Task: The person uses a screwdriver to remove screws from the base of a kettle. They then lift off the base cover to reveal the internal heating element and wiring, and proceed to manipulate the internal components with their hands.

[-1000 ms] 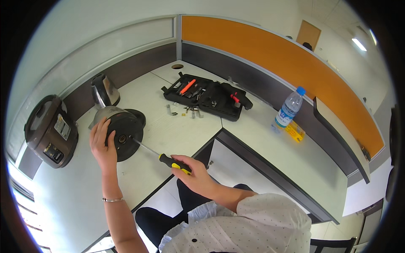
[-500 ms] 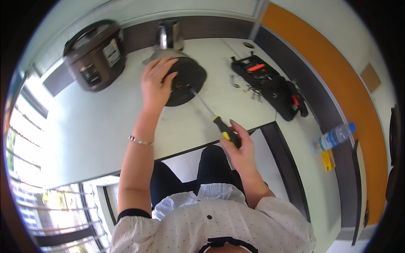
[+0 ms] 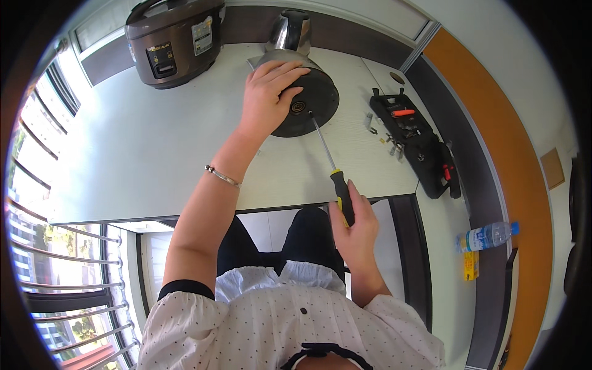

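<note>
A steel electric kettle (image 3: pixel 320 83) lies on its side on the white desk (image 3: pixel 154 154), its black round base facing me. My left hand (image 3: pixel 266 95) grips the rim of that base and holds it still. My right hand (image 3: pixel 354 225) is shut on the black-and-yellow handle of a long screwdriver (image 3: pixel 333 165). Its thin shaft runs up to the base, and the tip rests near the centre of the black underside.
A brown rice cooker (image 3: pixel 174 38) stands at the back left of the desk. An open black tool case (image 3: pixel 416 139) with loose bits beside it lies to the right. A plastic water bottle (image 3: pixel 488 236) lies on the right desk wing, by the orange partition (image 3: pixel 493 123).
The view has swung further down onto my lap and arms. The screwdriver tip has moved up onto the kettle's base; my left hand keeps its hold on the kettle.
</note>
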Tool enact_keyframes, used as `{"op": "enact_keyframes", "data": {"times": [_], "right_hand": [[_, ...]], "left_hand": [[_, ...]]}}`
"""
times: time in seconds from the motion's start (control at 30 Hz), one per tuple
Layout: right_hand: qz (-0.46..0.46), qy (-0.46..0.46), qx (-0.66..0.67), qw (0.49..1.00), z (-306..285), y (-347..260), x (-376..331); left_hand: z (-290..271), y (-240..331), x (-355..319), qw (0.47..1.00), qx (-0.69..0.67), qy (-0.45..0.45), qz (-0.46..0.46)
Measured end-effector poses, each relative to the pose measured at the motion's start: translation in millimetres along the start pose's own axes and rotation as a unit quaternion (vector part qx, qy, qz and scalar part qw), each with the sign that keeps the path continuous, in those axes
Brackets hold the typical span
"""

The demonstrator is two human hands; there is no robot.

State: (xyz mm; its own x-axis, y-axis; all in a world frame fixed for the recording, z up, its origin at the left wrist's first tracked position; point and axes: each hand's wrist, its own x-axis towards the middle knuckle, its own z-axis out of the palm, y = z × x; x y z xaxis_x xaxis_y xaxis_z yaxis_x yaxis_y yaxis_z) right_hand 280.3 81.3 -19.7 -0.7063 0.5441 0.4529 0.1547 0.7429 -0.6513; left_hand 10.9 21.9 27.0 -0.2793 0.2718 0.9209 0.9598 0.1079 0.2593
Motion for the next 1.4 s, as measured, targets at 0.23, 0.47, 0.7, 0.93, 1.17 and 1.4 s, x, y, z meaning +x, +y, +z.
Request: {"op": "enact_keyframes", "data": {"times": [0.23,0.47,0.7,0.93,1.17,1.4], "right_hand": [[0.102,-0.022,0.28,0.954,-4,12,-4],[-0.107,0.112,-0.013,0.988,3,5,-5],[-0.161,0.143,-0.1,0.971,2,4,0],[-0.156,0.148,-0.121,0.969,-2,7,3],[-0.149,0.15,-0.119,0.97,-3,9,2],[-0.139,0.142,-0.092,0.976,-12,10,-1]], "left_hand": [[5,2,0,1.0,-0.007,0.004,0.002],[5,-3,-1,1.0,-0.012,0.009,0.004],[4,-5,-1,1.0,-0.006,-0.001,0.011],[4,-4,-2,0.999,0.018,-0.01,0.024],[-9,13,0,0.989,0.099,0.062,0.087],[-15,29,-3,0.99,-0.004,-0.047,0.136]]}}
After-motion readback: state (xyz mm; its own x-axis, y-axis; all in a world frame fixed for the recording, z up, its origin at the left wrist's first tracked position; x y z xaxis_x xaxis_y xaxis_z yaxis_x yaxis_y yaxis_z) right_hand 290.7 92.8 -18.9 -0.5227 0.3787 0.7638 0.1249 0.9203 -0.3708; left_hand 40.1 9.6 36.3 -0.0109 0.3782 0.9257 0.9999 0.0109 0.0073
